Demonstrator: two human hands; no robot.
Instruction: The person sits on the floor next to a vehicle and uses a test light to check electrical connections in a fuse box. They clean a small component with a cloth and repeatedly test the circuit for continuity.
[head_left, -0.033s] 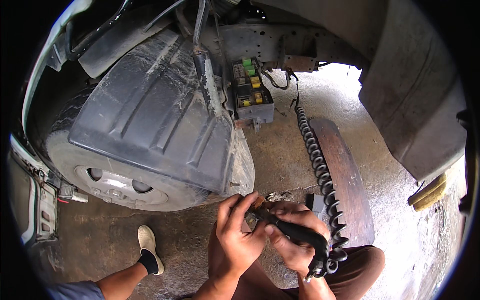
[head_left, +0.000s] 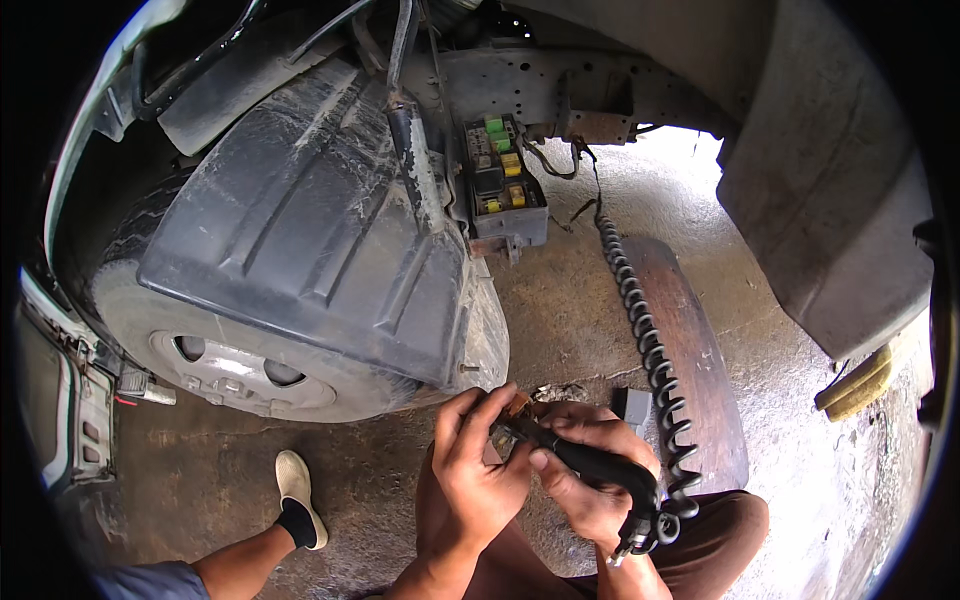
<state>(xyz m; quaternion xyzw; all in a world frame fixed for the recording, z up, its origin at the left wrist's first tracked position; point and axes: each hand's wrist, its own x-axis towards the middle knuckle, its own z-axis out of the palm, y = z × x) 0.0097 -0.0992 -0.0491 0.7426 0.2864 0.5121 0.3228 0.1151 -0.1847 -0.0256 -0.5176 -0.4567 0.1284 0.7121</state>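
Observation:
My left hand [head_left: 478,480] is closed, pinching a small dark part with an orange-brown end [head_left: 520,404]; my fingers hide most of it. My right hand [head_left: 598,470] wraps round a black hand tool with a curved rear end [head_left: 600,466], its front reaching the part in my left fingers. Its exact kind does not show. Beside the tool's rear hangs a black coiled cord [head_left: 655,365], stretching up toward the vehicle frame. Beyond my hands, an open fuse box [head_left: 492,185] with green, yellow and black pieces sits by the wheel cover.
A wheel [head_left: 240,370] under a black ribbed cover [head_left: 300,220] fills the left. A brown board [head_left: 705,370] lies on the floor behind the cord, near a small grey block [head_left: 631,405]. Another person's foot in a beige shoe [head_left: 296,485] stands lower left. A grey panel [head_left: 840,200] hangs at right.
The coiled cord has swung a little to the right, and its lower loops sit slightly higher. Both hands and what they hold look unchanged.

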